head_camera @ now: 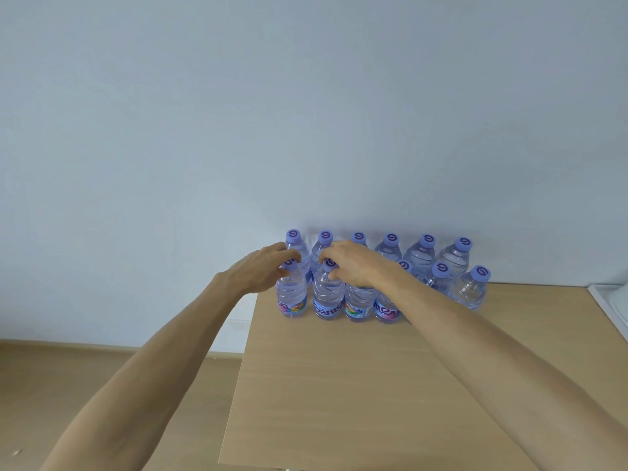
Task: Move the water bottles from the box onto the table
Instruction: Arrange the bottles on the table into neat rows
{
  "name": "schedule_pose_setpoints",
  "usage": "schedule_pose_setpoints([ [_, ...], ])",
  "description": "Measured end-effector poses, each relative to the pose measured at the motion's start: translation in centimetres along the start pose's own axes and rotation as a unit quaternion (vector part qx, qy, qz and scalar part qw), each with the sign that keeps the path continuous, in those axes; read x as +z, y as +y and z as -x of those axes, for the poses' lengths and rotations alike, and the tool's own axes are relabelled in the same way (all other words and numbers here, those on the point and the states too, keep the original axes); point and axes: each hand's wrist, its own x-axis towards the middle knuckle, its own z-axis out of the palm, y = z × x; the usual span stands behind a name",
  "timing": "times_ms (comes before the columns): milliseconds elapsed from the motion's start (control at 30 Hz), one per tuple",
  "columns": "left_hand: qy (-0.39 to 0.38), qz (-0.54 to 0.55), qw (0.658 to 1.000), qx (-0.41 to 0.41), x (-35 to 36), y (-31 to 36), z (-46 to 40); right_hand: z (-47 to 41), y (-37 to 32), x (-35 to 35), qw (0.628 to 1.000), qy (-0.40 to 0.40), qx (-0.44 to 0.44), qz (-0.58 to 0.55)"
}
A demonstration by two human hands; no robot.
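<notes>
Left-hand fingers (289, 258) curl round the neck of the front-row end bottle (291, 294); the right hand (353, 263) pinches the neck of its neighbour (328, 297). Both bottles stand on the table (373, 385), just before the back row (390, 248) by the wall. Full and thin-walled, they look heavy and squashy; the stiff neck under the cap seems the safest hold. No box shows.

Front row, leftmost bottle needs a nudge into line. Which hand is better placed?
Left. The left hand is already wrapped around the neck of the leftmost front bottle at the table edge. The right hand grips the second bottle beside it and would have to cross over.
</notes>
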Motion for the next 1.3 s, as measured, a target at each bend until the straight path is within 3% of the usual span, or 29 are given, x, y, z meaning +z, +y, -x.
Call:
schedule_pose_setpoints([
  [200,0.001,0.022,0.996,-0.091,-0.1,0.5,0.2,-0.1,0.1,0.0,1.0,-0.006,-0.001,-0.009],
  [733,0.01,0.044,0.998,-0.046,0.2,0.7,-0.1,-0.7,0.5,0.0,1.0,-0.021,-0.01,0.005],
  [1133,-0.04,0.043,0.997,-0.039,-0.1,0.2,-0.9,-1.2,0.4,0.1,0.997,0.016,-0.001,0.073],
  [1300,-0.053,0.042,0.996,-0.066,-0.4,0.7,-1.4,-0.7,1.4,-0.7,0.998,-0.028,-0.048,0.041],
])
